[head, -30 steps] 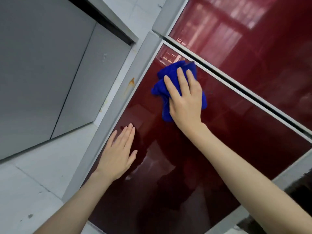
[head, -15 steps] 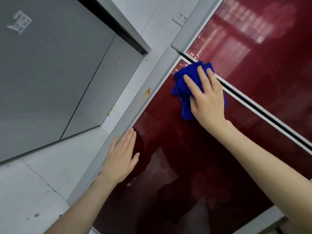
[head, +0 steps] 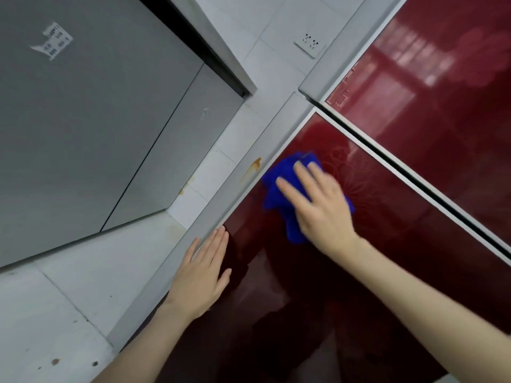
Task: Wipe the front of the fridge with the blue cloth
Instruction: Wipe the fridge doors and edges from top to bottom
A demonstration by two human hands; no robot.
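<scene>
The right hand [head: 318,205] slides the blue cloth [head: 279,197] down from the lower door's top corner, along its left edge toward the left hand [head: 200,277].

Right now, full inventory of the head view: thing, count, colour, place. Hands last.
fridge door: 1, glossy dark red, lower centre and right, under the cloth
upper fridge door: 1, glossy red, top right, across a dark gap
fridge frame: 1, grey, along the left edge of the doors
stain: 1, orange-brown, on the frame beside the cloth
cloth: 1, blue, bunched on the lower door near its left edge
socket: 1, white, on the tiled wall, top centre
cabinet: 1, grey, left
label: 1, white, top left of the cabinet
left hand: flat, empty, on the door's left edge
right hand: flat, pressing the cloth
</scene>
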